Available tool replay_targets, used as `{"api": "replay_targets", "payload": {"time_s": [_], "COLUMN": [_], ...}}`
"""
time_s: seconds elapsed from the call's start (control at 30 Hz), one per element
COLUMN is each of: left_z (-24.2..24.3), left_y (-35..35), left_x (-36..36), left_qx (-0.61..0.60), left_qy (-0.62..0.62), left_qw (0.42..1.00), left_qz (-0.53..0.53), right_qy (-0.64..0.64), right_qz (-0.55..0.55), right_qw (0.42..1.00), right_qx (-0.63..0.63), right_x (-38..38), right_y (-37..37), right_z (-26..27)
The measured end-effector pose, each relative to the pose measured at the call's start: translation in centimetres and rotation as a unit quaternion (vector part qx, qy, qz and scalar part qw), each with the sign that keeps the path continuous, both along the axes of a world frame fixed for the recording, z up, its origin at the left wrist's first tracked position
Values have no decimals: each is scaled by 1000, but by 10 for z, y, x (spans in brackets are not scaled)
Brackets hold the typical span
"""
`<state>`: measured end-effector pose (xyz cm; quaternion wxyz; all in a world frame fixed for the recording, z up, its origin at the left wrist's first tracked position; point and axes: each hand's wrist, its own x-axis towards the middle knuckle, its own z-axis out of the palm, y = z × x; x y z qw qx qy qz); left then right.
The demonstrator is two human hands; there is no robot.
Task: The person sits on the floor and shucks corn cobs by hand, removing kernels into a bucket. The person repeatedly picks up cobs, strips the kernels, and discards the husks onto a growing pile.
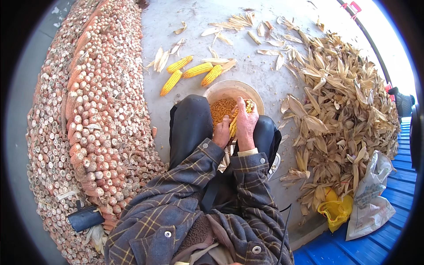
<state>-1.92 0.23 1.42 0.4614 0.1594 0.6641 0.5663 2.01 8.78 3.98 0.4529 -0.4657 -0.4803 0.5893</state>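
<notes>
Between my knees stands a round basin [258, 96] with loose corn kernels [222, 107] in it. Over the basin, an ear of yellow corn [234, 124] is held tilted in both hands. My left hand [222, 132] grips its lower part, and my right hand [245, 121] is wrapped around its upper part, with kernels showing past the fingers. Part of the ear is hidden by the fingers. Beyond the basin, several husked yellow corn ears [197, 70] lie on the concrete floor, two of them close to the rim.
Stacked corn cobs [106, 132] form a long bank at the left, with a dark case [86, 218] on it. Dry husks [347, 116] are heaped at the right. A yellow mesh bag [338, 212] and a white woven sack [371, 205] lie by blue corrugated sheeting [357, 246].
</notes>
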Motion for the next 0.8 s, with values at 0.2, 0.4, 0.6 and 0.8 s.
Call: {"api": "replay_targets", "payload": {"time_s": [0.2,0.4,0.6,0.8], "left_z": [-1,-8,-9,6], "left_y": [-1,-3,-5,8], "left_x": [0,0,-2,5], "left_qx": [1,5,28,116], "left_qy": [4,93,19,56], "left_qw": [1000,996,999,992], "left_qz": [6,5,-24,-16], "right_qy": [124,124,154,149], "right_qz": [11,32,48,24], "right_qw": [984,982,972,981], "right_qx": [-124,-141,-170,-118], "right_x": [2,1,1,9], "right_y": [-2,4,2,14], "right_z": [20,17,23,-1]}}
